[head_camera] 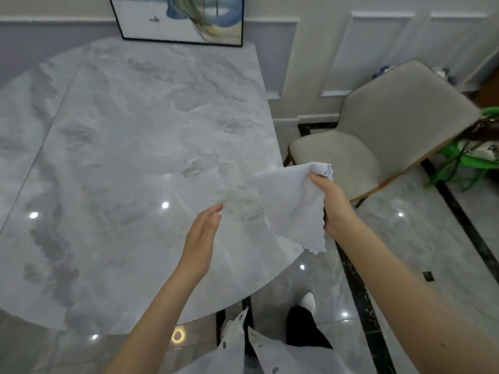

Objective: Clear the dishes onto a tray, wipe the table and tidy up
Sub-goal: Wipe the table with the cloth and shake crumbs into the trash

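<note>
We stand at the near right corner of the grey marble table [129, 163], our landmark here. Against its far edge a framed painting [178, 20] leans on the wall. Off the table's right side sits a beige upholstered chair [378, 136], with something green [459, 163] beyond it. Over the table's near right edge our right hand [333, 205] grips a pale cloth [291, 206], fingers curled round its bunched top while the rest hangs loose. Our left hand [201, 238] hovers above the tabletop just left of the cloth, fingers straight, holding nothing.
</note>
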